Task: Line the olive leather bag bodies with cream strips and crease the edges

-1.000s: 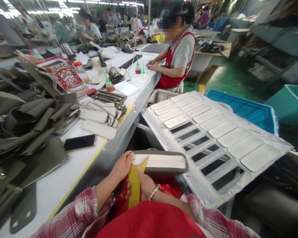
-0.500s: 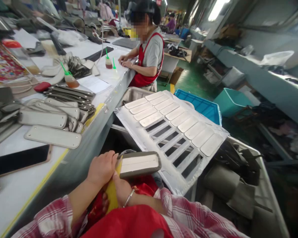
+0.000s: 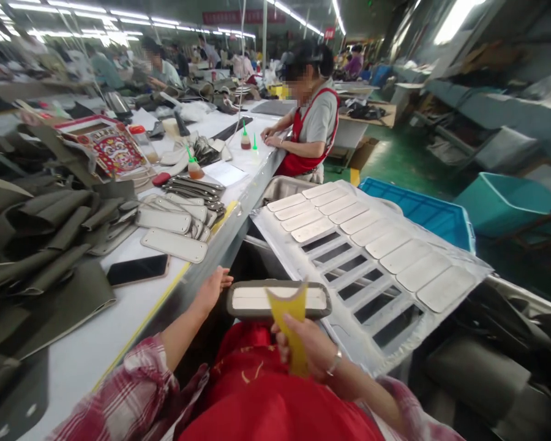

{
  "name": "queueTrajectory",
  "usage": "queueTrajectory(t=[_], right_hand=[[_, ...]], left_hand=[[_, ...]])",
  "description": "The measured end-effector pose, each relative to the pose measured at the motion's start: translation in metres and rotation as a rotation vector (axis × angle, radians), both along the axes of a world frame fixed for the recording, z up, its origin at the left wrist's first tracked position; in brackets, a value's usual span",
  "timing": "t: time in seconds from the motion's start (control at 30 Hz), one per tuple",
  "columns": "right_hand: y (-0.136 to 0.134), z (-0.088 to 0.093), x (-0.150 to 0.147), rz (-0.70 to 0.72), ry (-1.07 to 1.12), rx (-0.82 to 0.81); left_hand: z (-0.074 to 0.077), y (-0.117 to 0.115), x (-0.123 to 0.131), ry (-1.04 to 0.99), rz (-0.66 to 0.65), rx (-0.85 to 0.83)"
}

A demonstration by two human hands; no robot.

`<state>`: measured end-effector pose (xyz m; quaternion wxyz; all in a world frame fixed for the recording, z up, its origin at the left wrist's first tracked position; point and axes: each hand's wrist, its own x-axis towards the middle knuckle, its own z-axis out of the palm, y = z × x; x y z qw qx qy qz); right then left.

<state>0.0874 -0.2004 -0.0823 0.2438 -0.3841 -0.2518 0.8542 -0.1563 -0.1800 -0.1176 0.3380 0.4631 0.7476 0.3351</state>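
Observation:
In front of my lap sits an oblong olive-grey piece with rounded ends [image 3: 326, 300], its inside faced by a pale panel [image 3: 252, 298]. My right hand [image 3: 303, 343] is wrapped round a flat yellow strip [image 3: 287, 306] with a curved notch in its top edge. The strip stands upright in front of the panel; whether it touches the panel I cannot tell. At the left end of the oblong piece, my left hand [image 3: 217, 286] is empty with its fingers stretched out, near the table edge.
Left, the white table [image 3: 87, 331] bears a phone [image 3: 138, 270], pale oblong pieces [image 3: 174, 245], olive material [image 3: 50, 226] and a green-tipped bottle [image 3: 194, 168]. Right, a white slotted board [image 3: 298, 251] carries pale plates [image 3: 408, 251]. A co-worker [image 3: 314, 119] sits beyond, near a blue crate [image 3: 417, 205].
My left hand has come off the oblong piece to the left and opened. My right hand has moved right with the yellow strip. The view has tilted up, showing more of the room.

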Motion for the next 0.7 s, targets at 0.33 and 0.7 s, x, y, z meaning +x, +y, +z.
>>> queueTrajectory(t=[0.33,0.7], right_hand=[[0.086,0.016,0.096,-0.843,-0.030,0.375],[0.109,-0.028,0.050,-0.893,-0.187,0.347]], left_hand=[[0.006,0.000,0.047,0.572,-0.429,0.339],[0.002,0.015,0.063,0.835,-0.611,0.175]])
